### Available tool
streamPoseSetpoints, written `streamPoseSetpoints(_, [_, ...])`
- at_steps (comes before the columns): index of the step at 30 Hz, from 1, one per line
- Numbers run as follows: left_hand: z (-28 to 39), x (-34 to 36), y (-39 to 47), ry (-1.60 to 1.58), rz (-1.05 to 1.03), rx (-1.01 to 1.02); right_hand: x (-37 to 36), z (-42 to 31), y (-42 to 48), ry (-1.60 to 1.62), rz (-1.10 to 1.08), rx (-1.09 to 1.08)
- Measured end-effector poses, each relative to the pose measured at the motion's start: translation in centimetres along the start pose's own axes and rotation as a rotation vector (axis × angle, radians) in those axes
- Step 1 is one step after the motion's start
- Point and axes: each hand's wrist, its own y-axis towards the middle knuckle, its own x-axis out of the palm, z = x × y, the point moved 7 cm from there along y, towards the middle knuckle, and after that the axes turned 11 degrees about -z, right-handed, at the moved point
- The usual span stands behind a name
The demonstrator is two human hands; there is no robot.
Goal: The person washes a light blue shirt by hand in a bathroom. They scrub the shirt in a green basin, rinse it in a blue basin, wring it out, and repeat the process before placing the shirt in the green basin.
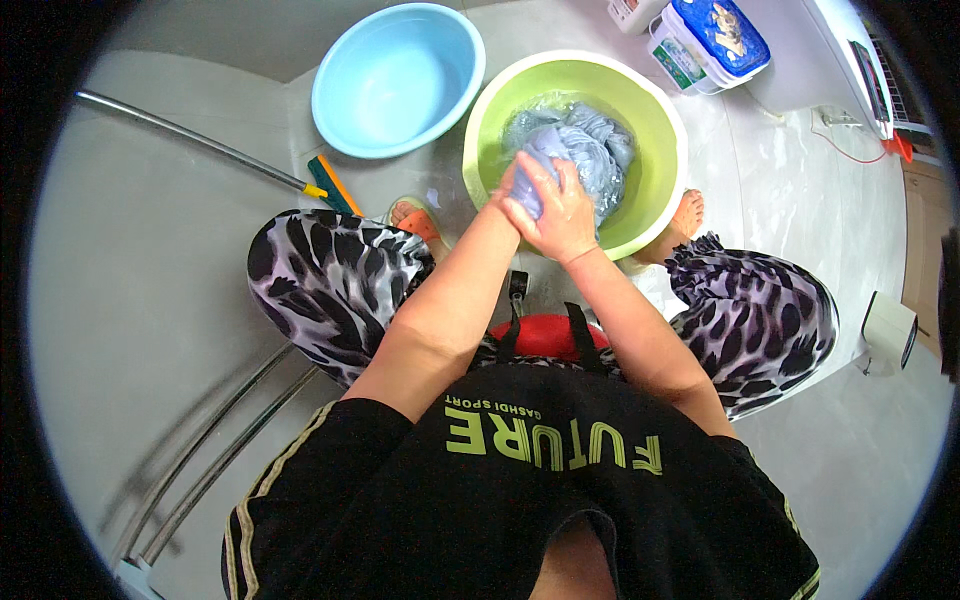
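Note:
A green plastic basin (487, 97) stands on the floor between the person's feet, with wet blue-grey cloth (589, 150) lying in water inside it. Over the basin's near side, both hands are pressed together around a bunched part of that cloth. My left hand (508, 187) is at the left of the bunch, its fingers mostly hidden behind the other hand and the cloth. My right hand (559, 210) grips the bunch from the right, with its fingers spread over the fabric.
A light blue basin (397, 82) stands beyond at the left. Near it a floor squeegee (330, 187) with a long metal handle leans. A white bucket (679, 60) with a blue lid and a white toilet-like fixture (795, 52) are at the upper right. A red seat (544, 335) is beneath the person.

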Motion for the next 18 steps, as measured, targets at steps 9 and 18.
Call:
streamPoseSetpoints(9, [1.4,5.8,-2.2,0.971,0.466,-0.181,1.0,9.6,3.3,0.209,-0.238,0.473])
streamPoseSetpoints(18, [5.2,8.6,-4.6,0.670,0.515,0.083,-1.2,16.1,-1.9,1.014,0.114,1.020])
